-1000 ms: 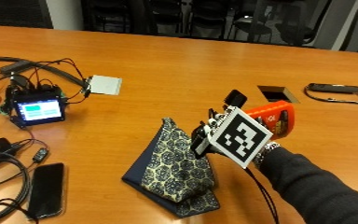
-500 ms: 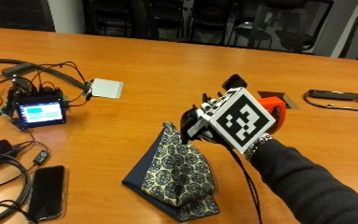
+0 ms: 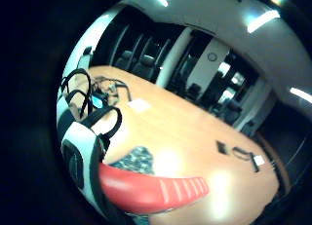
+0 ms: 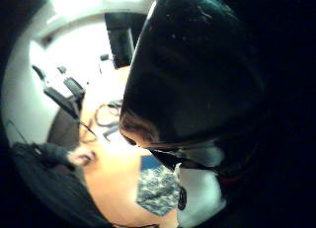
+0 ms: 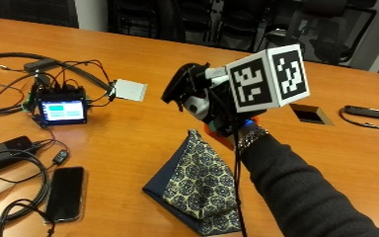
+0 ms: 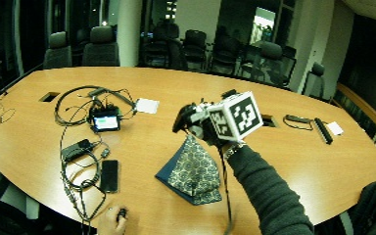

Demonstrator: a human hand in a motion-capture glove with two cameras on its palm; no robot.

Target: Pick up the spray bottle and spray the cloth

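My gloved right hand (image 5: 209,106) grips the spray bottle, held in the air just above the peak of the cloth (image 5: 196,187). The bottle's orange-red body (image 5: 217,132) shows under the hand, and its black spray head (image 5: 179,85) points out towards the screen side of the table. The cloth is dark blue with a pale pattern, folded and standing up like a tent on the wooden table (image 5: 130,143). In the little finger side palm view the red bottle (image 3: 146,186) lies across the palm, with the cloth (image 3: 134,159) beyond it. The black head (image 4: 197,75) fills the thumb side palm view, cloth (image 4: 158,188) below.
A small lit screen (image 5: 61,109) with tangled cables stands left of the cloth, a white card (image 5: 129,90) behind it. A black phone (image 5: 64,192) lies near the front edge. A cable hatch (image 5: 311,113) and a black strap (image 5: 370,112) are at the right.
The hand has carried the bottle up and to the left, from beside the cloth's right flank to above its peak. The cloth has stayed in place.
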